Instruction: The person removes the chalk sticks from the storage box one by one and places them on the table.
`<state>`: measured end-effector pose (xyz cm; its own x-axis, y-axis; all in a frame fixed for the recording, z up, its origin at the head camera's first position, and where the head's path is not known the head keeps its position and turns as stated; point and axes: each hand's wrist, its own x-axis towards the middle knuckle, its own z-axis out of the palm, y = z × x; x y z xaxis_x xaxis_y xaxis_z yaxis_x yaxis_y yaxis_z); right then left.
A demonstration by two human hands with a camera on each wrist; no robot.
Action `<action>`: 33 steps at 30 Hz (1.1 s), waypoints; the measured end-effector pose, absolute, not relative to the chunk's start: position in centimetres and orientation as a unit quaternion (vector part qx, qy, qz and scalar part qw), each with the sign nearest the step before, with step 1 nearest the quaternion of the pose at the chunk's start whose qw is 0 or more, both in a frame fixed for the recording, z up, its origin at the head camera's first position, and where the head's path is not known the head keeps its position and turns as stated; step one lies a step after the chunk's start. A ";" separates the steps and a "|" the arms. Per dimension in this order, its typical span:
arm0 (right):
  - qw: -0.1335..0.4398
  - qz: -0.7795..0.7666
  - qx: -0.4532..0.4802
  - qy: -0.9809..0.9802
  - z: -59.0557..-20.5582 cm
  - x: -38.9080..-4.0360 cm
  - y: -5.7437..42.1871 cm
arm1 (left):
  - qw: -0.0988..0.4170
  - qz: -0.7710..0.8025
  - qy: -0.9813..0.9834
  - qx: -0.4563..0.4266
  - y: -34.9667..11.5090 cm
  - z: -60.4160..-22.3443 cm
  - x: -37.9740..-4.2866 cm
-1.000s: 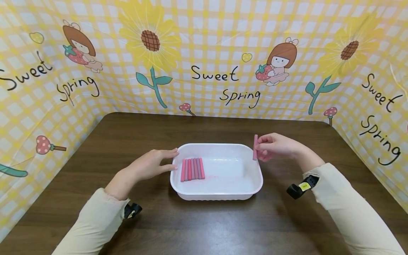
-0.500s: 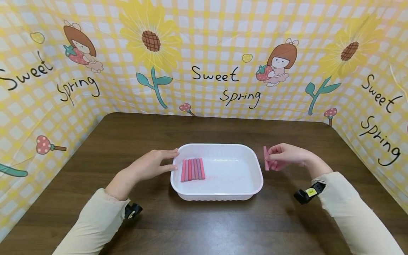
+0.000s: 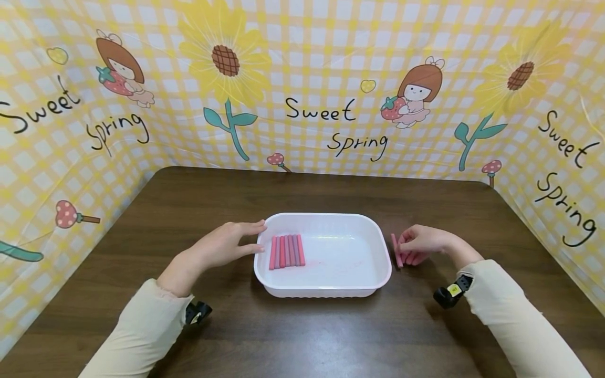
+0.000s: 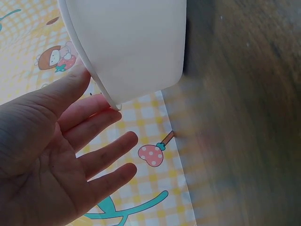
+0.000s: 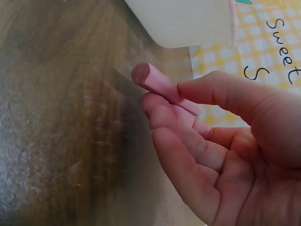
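A white plastic tray (image 3: 340,281) stands on the table. Several pink and mauve chalk sticks (image 3: 287,251) lie side by side at its left end. My left hand (image 3: 227,242) rests at the tray's left rim. In the left wrist view its thumb and foremost fingertips touch the rim, the other fingers stretched out loosely. Just outside the tray's right wall, my right hand (image 3: 420,245) pinches one pink chalk stick (image 5: 160,85) between thumb and fingers, low over the table. The stick tilts slightly in the head view, and its flat end shows in the right wrist view.
The dark wooden table (image 3: 302,336) reaches back to a yellow checked cloth (image 3: 312,63) with printed flowers and lettering, which also hangs at both sides. Faint pink dust marks the tray's floor. Each wrist wears a black camera (image 3: 452,293).
My right hand has moved right from the tray's far right corner, then down toward the table beside the tray, still pinching the chalk stick. My left hand has stayed at the rim.
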<state>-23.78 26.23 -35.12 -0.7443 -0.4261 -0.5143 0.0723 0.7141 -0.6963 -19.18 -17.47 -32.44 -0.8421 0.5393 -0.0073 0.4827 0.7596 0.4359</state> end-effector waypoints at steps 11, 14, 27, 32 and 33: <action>0.316 -0.341 -0.070 0.883 -34.8 -23.6 26.1 | 0.069 0.215 0.935 0.272 -17.4 -32.5 -19.1; 0.304 -0.338 -0.075 0.887 -34.1 -23.7 26.0 | 0.068 0.214 0.936 0.273 -17.4 -32.5 -19.1; 0.245 -0.350 -0.144 0.893 -29.0 -23.7 23.9 | 0.068 0.209 0.936 0.274 -17.4 -32.4 -19.2; 0.234 -0.353 -0.172 0.890 -27.7 -23.6 22.1 | 0.069 0.210 0.936 0.274 -17.4 -32.4 -19.2; 0.234 -0.352 -0.179 0.888 -27.5 -23.6 21.7 | 0.070 0.211 0.936 0.273 -17.4 -32.4 -19.2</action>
<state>-23.63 21.68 -27.53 -0.8267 -0.4824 -0.2896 -0.1528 0.6879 -0.7095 -19.18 -17.40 -32.40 -0.8410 0.5409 -0.0152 0.4822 0.7618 0.4326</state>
